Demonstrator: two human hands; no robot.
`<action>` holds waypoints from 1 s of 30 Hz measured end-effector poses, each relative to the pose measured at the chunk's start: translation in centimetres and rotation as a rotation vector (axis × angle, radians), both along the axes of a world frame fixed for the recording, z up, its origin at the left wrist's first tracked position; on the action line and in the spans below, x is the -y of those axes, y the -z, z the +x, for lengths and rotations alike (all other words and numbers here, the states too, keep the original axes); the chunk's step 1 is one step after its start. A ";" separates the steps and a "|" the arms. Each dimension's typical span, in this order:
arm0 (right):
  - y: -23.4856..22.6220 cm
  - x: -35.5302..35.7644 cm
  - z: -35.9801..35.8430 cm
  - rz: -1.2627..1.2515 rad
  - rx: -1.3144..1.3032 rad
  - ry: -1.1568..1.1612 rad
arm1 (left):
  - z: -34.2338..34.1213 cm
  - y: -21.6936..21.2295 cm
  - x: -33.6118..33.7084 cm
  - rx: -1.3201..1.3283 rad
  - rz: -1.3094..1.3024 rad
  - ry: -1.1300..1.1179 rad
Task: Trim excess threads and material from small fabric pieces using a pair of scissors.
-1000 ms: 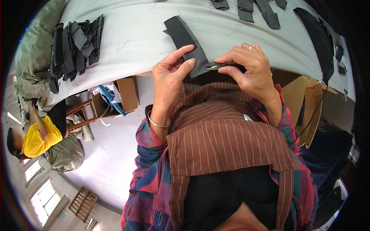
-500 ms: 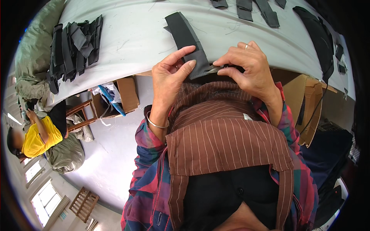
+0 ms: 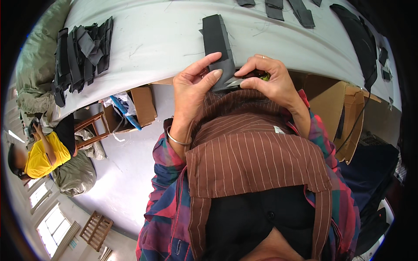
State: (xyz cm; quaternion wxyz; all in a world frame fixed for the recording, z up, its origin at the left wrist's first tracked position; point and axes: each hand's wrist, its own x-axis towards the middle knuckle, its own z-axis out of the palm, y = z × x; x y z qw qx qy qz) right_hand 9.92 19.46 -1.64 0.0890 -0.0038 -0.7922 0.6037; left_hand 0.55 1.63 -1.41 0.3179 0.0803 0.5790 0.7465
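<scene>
A dark grey fabric strip (image 3: 215, 37) lies on the white-covered table and reaches over its near edge. My left hand (image 3: 194, 82) pinches the near end of this strip between thumb and fingers. In my right hand (image 3: 267, 80) is a pair of thread snips (image 3: 235, 81), closed in by thumb and fingers. The metal blades point left, with their tips at the strip's near corner, beside my left thumb. Part of the snips' handle is hidden by my fingers.
A pile of dark strips (image 3: 85, 54) lies at the table's left. More strips (image 3: 300, 13) and a black fabric piece (image 3: 357, 43) are at the far right. Cardboard boxes (image 3: 143, 106) stand below the edge. A person in yellow (image 3: 48, 152) sits at left.
The strip's far end has swung right, and its near end now tilts differently. My right hand has moved slightly down and left, showing more of the snips' blades and handle.
</scene>
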 end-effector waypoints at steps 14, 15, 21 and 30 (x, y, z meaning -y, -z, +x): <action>-0.7 -0.1 0.3 0.115 -0.003 0.106 | -0.5 -0.4 0.3 -0.095 0.012 -0.030; -1.3 -0.2 0.3 0.235 -0.043 0.104 | -0.5 -0.4 0.4 -0.118 -0.007 -0.024; -1.7 -0.3 0.2 0.417 -0.143 0.107 | -0.5 -0.6 0.5 -0.173 -0.068 -0.010; -1.6 0.1 0.0 0.486 -0.185 0.103 | -0.4 -0.3 0.2 -0.151 -0.060 -0.022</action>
